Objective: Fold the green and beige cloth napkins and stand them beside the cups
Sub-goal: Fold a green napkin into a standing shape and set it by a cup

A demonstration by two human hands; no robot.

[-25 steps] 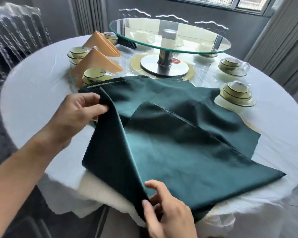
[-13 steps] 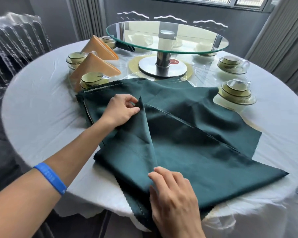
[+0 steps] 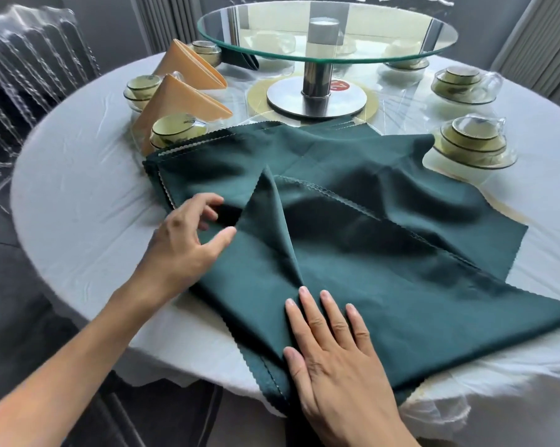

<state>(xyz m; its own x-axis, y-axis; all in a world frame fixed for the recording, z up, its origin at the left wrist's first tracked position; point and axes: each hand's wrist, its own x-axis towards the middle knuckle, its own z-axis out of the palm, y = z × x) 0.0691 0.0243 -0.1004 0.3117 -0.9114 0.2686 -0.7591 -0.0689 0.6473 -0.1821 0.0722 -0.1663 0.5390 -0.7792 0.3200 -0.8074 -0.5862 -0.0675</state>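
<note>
Head view: the right hand [image 3: 331, 353] lies flat on the top green napkin [image 3: 385, 285], fingers straight and slightly spread, pressing the cloth at the near table [image 3: 78, 201] edge. Just beyond its fingertips a raised fold [image 3: 269, 217] of that napkin stands up in a peak. The left hand [image 3: 188, 240] sits just left of this fold, fingers loosely curled, thumb tip touching the fold's edge; whether it pinches cloth cannot be told. More green napkins [image 3: 304, 150] lie spread beneath, reaching past both hands. Far beyond the left fingers, two folded beige napkins [image 3: 181, 101] stand beside cups [image 3: 175, 127]; a turntable [image 3: 327, 30] stands behind.
</note>
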